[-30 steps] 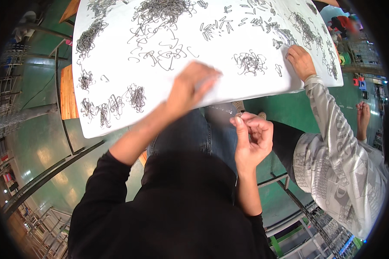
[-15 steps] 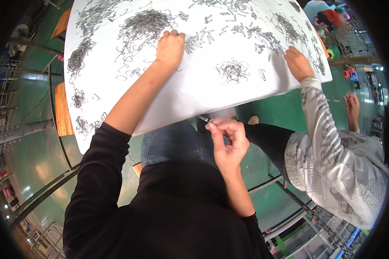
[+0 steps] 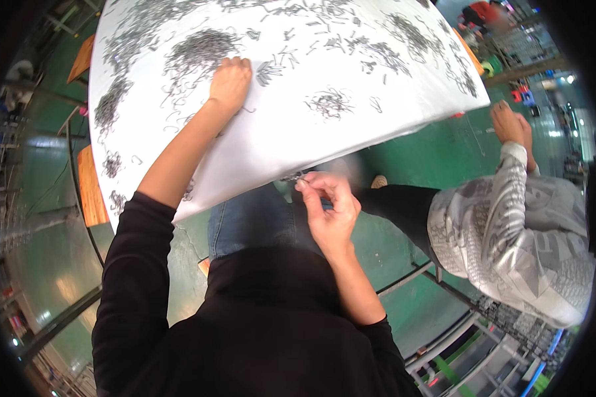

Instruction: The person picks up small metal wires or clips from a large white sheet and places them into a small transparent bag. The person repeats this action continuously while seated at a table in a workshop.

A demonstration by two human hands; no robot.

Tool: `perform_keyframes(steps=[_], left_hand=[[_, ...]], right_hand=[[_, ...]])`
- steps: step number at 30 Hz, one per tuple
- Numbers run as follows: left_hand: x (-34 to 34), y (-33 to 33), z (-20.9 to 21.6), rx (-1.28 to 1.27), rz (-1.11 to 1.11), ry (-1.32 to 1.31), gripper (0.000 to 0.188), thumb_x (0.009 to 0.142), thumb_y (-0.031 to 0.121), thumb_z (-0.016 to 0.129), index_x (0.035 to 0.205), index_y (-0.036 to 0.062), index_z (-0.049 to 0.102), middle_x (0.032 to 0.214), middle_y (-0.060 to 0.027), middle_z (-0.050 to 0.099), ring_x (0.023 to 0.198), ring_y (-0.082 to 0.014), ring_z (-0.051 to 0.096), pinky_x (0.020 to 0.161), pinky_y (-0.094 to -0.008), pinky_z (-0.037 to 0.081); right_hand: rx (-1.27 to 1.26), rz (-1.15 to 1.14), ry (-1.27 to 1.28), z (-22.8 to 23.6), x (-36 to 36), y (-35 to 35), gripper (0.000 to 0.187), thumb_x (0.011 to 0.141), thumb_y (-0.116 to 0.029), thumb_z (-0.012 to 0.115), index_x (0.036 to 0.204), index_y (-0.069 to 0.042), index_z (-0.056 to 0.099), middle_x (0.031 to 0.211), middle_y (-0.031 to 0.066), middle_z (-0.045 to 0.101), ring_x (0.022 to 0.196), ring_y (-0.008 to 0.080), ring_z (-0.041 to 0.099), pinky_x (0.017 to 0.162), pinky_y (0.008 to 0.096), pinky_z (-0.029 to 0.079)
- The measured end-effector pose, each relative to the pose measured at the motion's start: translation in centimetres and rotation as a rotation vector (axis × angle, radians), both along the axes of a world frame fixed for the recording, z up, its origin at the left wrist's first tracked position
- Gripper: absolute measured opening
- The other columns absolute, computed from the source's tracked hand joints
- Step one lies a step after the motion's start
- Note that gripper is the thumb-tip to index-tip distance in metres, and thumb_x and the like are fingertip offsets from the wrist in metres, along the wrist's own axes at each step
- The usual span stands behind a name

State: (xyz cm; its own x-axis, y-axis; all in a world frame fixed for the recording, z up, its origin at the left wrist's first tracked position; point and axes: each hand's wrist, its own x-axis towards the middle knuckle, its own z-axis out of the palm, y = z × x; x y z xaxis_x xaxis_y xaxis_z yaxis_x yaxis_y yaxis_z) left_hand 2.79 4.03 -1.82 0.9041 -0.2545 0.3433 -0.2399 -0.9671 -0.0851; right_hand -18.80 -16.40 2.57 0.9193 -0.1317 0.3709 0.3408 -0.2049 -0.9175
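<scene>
My left hand [image 3: 232, 85] rests on the white-covered table [image 3: 278, 132] with its fingers curled down. It lies between a pile of thin, dark, hook-shaped wire pieces [image 3: 202, 47] and a cluster of short, straight dark pieces [image 3: 269, 73]. Whatever those fingers hold is hidden. Just off the table's near edge, over my lap, my right hand [image 3: 330, 208] pinches thumb against forefinger. A small silvery metal piece [image 3: 291, 176] shows by the fingertips, blurred. I cannot tell whether it is gripped or fixed at the edge.
More wire pieces [image 3: 330, 103] lie in a loose heap on the right half of the table. To my right sits a co-worker in a grey patterned sleeve, hands [image 3: 510, 126] held together off the table. A wooden stool [image 3: 93, 185] stands at left.
The co-worker's hand has left the tabletop and come together with their other hand. My view has shifted slightly to the right. My own two hands keep nearly the same places and poses.
</scene>
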Motion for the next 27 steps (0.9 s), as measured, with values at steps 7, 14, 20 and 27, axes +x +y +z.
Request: perform_keyframes(steps=[7, 14, 20, 27], left_hand=[[-10.9, -3.4, 3.9, -1.112, -0.2, 0.236, 0.013, 0.086, 0.009, 0.065, 0.097, 0.0058, 0.069, 0.091, -0.0022, 0.07, 0.079, -0.0082, 0.064, 0.066, -0.0248, 0.049], [-19.3, -6.1, 7.1, -1.588, -0.096, 0.538, 0.012, 0.086, 0.005, 0.068, 0.096, -0.0001, 0.069, 0.091, -0.0037, 0.071, 0.077, -0.0074, 0.061, 0.072, -0.023, 0.05], [-19.7, -5.8, 7.5, -1.567, -0.073, 0.419, 0.011, 0.084, 0.003, 0.068, 0.094, -0.0005, 0.07, 0.087, -0.0036, 0.071, 0.073, -0.0075, 0.06, 0.07, -0.0225, 0.05], [-20.1, -5.9, 7.4, -1.579, -0.11, 0.317, 0.01, 0.082, 0.002, 0.069, 0.093, 0.0019, 0.07, 0.087, -0.0044, 0.07, 0.075, -0.0119, 0.062, 0.069, -0.0255, 0.05]], right_hand=[[-0.069, 0.049, -0.001, -0.5, -0.4, 0.2, 0.017, 0.085, 0.01, 0.064, 0.089, 0.001, 0.05, 0.09, 0.013, 0.067, 0.078, 0.0145, 0.067, 0.069, 0.0249, 0.056], [-0.026, 0.069, -0.025, -0.1, -0.2, 0.5, 0.016, 0.082, 0.011, 0.066, 0.088, 0.001, 0.054, 0.092, 0.014, 0.066, 0.077, 0.0143, 0.065, 0.068, 0.0249, 0.056], [-0.047, 0.068, -0.042, 0.4, 0.0, 1.1, 0.016, 0.082, 0.01, 0.066, 0.088, 0.001, 0.053, 0.092, 0.0138, 0.066, 0.079, 0.0136, 0.064, 0.069, 0.0248, 0.055], [-0.176, 0.119, -0.001, 0.3, 0.4, 0.8, 0.016, 0.087, 0.006, 0.064, 0.095, 0.001, 0.051, 0.098, 0.0139, 0.064, 0.085, 0.0118, 0.063, 0.074, 0.0238, 0.053]])
